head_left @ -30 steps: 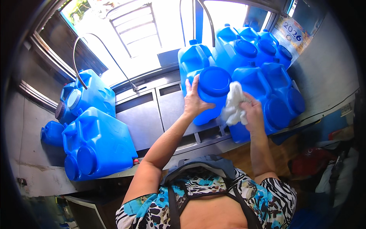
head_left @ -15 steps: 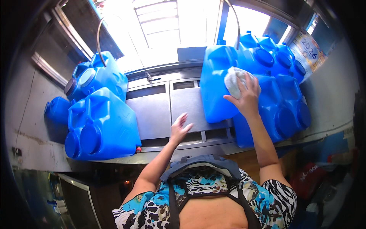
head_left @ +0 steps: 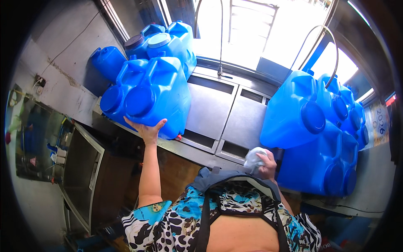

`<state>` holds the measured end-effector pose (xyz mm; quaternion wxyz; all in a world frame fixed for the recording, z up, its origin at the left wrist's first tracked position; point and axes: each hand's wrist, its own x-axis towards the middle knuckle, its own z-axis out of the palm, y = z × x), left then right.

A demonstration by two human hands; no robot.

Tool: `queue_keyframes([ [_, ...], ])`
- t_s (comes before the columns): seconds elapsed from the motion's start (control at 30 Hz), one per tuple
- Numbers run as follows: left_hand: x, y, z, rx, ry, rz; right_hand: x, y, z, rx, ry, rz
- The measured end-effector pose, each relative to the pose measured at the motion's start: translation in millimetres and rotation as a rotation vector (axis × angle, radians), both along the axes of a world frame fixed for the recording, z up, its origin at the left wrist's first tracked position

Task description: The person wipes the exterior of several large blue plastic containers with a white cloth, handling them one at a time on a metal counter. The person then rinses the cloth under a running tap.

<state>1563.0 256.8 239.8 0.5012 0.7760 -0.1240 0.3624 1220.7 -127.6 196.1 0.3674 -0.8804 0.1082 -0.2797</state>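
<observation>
At the left, my left hand (head_left: 147, 132) rests with spread fingers against the lower front of a large blue water jug (head_left: 170, 98), just under its round blue cap (head_left: 140, 101). A small red plug (head_left: 178, 137) sits low on that jug, beside my thumb. Bunched in my right hand (head_left: 268, 164) is a white cloth (head_left: 254, 159), its fingers closed around it. This hand is low in front of my body, near the counter's front edge, apart from the right-hand blue jug (head_left: 285, 115). My left fingertips are partly lost against the jug's underside.
More blue jugs (head_left: 172, 50) stand behind on the left, and others (head_left: 310, 161) are stacked at the right. Between the groups runs a metal counter (head_left: 210, 110) with slots. Thin curved hoses (head_left: 336, 50) hang by the bright window. A wall outlet (head_left: 40, 82) is at far left.
The view has turned left. My left hand has gone from above the counter to the left jug's front. My right hand has come off the right jug and down toward my body with the cloth.
</observation>
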Motion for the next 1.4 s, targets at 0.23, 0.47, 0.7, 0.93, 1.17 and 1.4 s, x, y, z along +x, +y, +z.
queue_keyframes([
  [0.23,-1,-16,10,0.001,0.133,0.111,79,17,99,0.056,0.248,0.464],
  [0.47,-34,-38,30,-0.519,0.309,0.065,143,22,227,-0.004,-0.023,0.664],
  [0.7,68,-92,4,-0.698,0.474,-0.526,328,-22,187,0.36,0.486,-0.047],
  [0.93,32,-180,-103,0.779,1.07,-0.189,340,46,-29,-0.075,0.327,0.186],
  [1.17,-12,-161,-88,0.923,0.84,-0.074,280,47,-61,0.238,0.103,0.072],
  [1.4,-89,-80,-104,0.888,0.672,-0.177,259,-56,-60,0.247,-0.04,-0.275],
])
